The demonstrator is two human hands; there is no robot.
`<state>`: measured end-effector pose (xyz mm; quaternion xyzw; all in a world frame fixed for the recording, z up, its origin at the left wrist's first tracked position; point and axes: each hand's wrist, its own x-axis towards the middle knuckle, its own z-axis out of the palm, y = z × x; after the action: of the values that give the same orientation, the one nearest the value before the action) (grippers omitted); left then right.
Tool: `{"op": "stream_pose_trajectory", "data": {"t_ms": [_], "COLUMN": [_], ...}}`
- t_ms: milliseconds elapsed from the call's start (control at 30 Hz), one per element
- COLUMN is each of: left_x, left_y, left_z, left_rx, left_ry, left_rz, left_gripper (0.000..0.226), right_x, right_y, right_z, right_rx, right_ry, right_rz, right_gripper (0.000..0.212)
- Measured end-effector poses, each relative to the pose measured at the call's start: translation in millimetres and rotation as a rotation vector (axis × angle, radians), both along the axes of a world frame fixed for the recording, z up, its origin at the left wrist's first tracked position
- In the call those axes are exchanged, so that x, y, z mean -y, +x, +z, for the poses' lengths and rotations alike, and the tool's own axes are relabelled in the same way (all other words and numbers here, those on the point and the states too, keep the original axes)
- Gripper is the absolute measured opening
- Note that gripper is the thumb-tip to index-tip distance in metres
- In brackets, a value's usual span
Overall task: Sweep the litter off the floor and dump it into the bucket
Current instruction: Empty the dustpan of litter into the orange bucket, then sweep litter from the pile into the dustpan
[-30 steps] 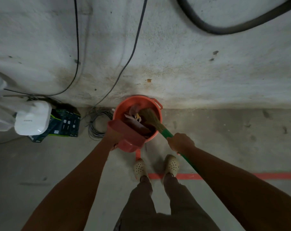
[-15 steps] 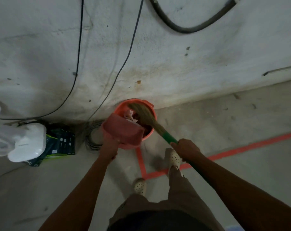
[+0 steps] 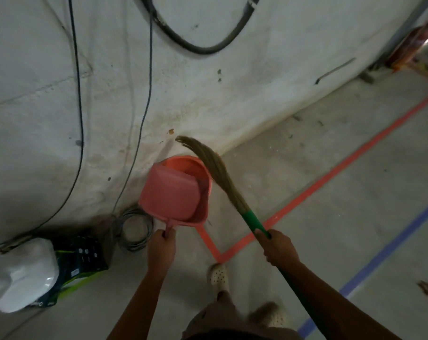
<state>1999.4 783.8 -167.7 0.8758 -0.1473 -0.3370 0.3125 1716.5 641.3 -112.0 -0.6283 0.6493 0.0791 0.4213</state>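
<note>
An orange bucket [image 3: 193, 165] stands on the floor against the white wall. My left hand [image 3: 162, 246] grips the handle of a pink dustpan [image 3: 173, 195], which is held over the bucket and hides most of its inside. My right hand [image 3: 278, 249] grips the green handle of a straw broom [image 3: 218, 175]. The broom's bristles point up and left, past the bucket's right rim, toward the wall. A scrap of brown litter [image 3: 427, 287] lies on the floor at the far right.
A coil of grey cable [image 3: 134, 231] lies left of the bucket, beside a dark box [image 3: 83, 258] and a white bag [image 3: 26, 273]. Cables and a black hose [image 3: 200, 49] hang on the wall. Orange tape [image 3: 330, 177] and blue tape [image 3: 389, 246] cross the floor. My feet stand below the bucket.
The broom head has come out of the bucket and swung up to the right. The dustpan has tipped flatter over the bucket. My view has turned right.
</note>
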Motion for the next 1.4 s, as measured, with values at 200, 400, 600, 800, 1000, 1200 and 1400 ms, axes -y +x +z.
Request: {"op": "stream_pose_trajectory", "data": {"t_ms": [200, 400, 600, 800, 1000, 1200, 1400], "left_x": [34, 66, 60, 33, -5, -30, -31], "left_y": [-55, -156, -290, -435, -565, -660, -744], "left_z": [36, 77, 100, 120, 140, 129, 99], "left_rx": [0.063, 0.062, -0.029, -0.071, -0.212, -0.256, -0.265], "left_ry": [-0.156, -0.312, -0.393, -0.456, -0.489, -0.414, -0.339], "left_rz": [-0.188, -0.426, -0.619, -0.790, -0.981, -1.115, -1.202], "left_gripper": [0.052, 0.035, 0.036, 0.039, 0.033, 0.042, 0.045], "right_x": [-29, -73, -152, -247, -328, -388, -421], "right_y": [-60, -159, -283, -398, -487, -554, -627], "right_z": [9, 32, 61, 88, 108, 100, 70], "right_rx": [0.100, 0.158, 0.174, 0.168, 0.154, 0.125, 0.072], "right_ry": [-0.100, -0.221, -0.326, -0.405, -0.445, -0.465, -0.388], "right_rz": [-0.252, -0.493, -0.751, -0.966, -1.139, -1.380, -1.569], "right_gripper": [0.054, 0.052, 0.052, 0.046, 0.036, 0.040, 0.042]}}
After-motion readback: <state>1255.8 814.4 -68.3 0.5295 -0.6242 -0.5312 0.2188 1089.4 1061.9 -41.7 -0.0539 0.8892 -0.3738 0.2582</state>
